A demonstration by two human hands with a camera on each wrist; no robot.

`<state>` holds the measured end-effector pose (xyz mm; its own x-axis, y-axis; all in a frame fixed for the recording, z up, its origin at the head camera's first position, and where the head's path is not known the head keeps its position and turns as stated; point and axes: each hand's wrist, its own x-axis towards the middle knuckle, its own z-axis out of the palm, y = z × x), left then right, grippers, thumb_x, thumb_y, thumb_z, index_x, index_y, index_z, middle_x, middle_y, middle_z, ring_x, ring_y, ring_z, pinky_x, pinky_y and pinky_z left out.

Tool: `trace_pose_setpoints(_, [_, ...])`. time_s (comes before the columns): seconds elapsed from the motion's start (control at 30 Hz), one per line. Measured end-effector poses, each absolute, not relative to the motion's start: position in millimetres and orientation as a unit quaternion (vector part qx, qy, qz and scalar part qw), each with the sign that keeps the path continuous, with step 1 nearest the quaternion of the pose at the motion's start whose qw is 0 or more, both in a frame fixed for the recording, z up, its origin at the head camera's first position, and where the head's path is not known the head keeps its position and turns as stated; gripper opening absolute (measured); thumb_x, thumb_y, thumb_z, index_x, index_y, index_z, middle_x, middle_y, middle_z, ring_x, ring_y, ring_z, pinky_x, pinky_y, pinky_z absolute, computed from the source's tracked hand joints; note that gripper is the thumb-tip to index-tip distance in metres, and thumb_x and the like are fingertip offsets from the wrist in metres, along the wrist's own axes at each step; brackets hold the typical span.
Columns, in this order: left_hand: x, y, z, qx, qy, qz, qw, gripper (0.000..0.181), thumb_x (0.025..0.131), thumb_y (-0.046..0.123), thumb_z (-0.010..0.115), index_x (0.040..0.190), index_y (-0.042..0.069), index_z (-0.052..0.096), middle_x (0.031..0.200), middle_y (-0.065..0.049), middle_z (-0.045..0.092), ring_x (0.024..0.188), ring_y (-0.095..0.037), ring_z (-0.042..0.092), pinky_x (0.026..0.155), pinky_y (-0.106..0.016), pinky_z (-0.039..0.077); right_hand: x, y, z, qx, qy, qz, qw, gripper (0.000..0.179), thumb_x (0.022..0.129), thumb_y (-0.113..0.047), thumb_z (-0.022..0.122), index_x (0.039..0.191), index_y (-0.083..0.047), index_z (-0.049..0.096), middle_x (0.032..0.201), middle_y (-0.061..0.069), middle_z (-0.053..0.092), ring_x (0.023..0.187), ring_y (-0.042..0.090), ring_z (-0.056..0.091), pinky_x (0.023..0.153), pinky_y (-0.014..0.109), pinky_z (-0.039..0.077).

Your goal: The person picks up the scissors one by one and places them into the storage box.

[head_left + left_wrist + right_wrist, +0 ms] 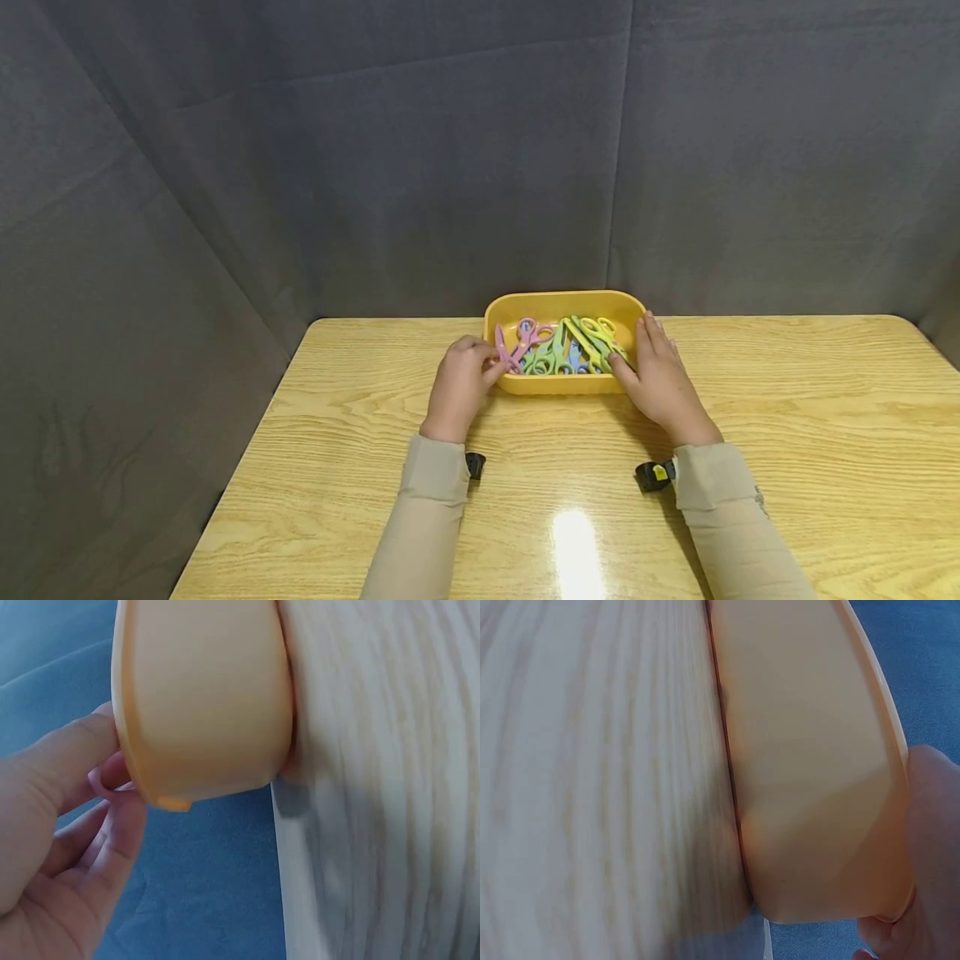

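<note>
A yellow plastic bin [558, 385] stands near the back edge of the table, with several plastic scissors inside. At its left end, my left hand [459, 385] pinches a pair of pink scissors [500, 340] between thumb and fingers. A pink handle loop [101, 785] shows between those fingers, right at the rim, in the left wrist view. My right hand [660, 379] holds the bin's right end, thumb over the front rim and fingers along the outer side. Green scissors [551, 354] and yellow scissors [600, 327] lie in the bin's middle and right, close to the right thumb.
The wood-grain table [337, 483] ends just behind the bin. A dark grey curtain [450, 183] hangs behind it and along the left side. Black wrist straps [652, 477] sit at the sleeve cuffs.
</note>
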<state>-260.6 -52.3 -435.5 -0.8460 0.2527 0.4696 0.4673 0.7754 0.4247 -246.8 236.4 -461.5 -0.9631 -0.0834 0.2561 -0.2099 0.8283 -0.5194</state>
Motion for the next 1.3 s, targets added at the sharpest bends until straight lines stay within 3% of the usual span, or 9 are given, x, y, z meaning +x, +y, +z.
trace_pose_setpoints(0.2, [-259.9, -50.2, -437.4, -0.19, -0.92, -0.274, 0.207, 0.017, 0.088, 0.02, 0.081, 0.088, 0.003, 0.079, 0.096, -0.011, 0.062, 0.087, -0.023, 0.064, 0.078, -0.034, 0.056, -247.4, 236.7, -462.1, 0.078, -0.949, 0.285, 0.11, 0.081, 0.106, -0.041, 0.044, 0.155, 0.015, 0.013, 0.165, 0.032, 0.005, 0.153, 0.046, 0.003, 0.12, 0.062, 0.008])
trace_pose_setpoints(0.53, [-259.3, -57.2, -431.8, -0.235, -0.922, -0.264, 0.156, 0.016, 0.095, 0.016, 0.073, 0.1, 0.003, 0.08, 0.101, -0.011, 0.065, 0.092, -0.024, 0.065, 0.085, -0.034, 0.055, -245.9, 237.3, -462.3, 0.076, -0.95, 0.282, 0.112, 0.08, 0.106, -0.04, 0.046, 0.155, 0.015, 0.014, 0.164, 0.032, 0.007, 0.152, 0.048, 0.006, 0.12, 0.062, 0.01])
trace_pose_setpoints(0.87, [-260.3, -54.5, -435.7, -0.23, -0.927, -0.254, 0.155, 0.015, 0.098, 0.013, 0.069, 0.095, 0.003, 0.079, 0.098, -0.01, 0.067, 0.093, -0.025, 0.066, 0.086, -0.035, 0.055, -245.2, 236.6, -461.7, 0.075, -0.949, 0.285, 0.112, 0.08, 0.106, -0.039, 0.045, 0.155, 0.016, 0.014, 0.164, 0.032, 0.007, 0.152, 0.047, 0.005, 0.12, 0.062, 0.009])
trace_pose_setpoints(1.3, [-258.7, -56.0, -438.9, -0.218, -0.93, -0.254, 0.151, 0.017, 0.099, 0.015, 0.067, 0.1, 0.001, 0.077, 0.103, -0.011, 0.067, 0.098, -0.027, 0.066, 0.09, -0.037, 0.055, -245.0, 235.7, -463.7, 0.077, -0.95, 0.283, 0.111, 0.082, 0.106, -0.043, 0.043, 0.155, 0.016, 0.015, 0.165, 0.032, 0.007, 0.152, 0.048, 0.006, 0.12, 0.062, 0.01])
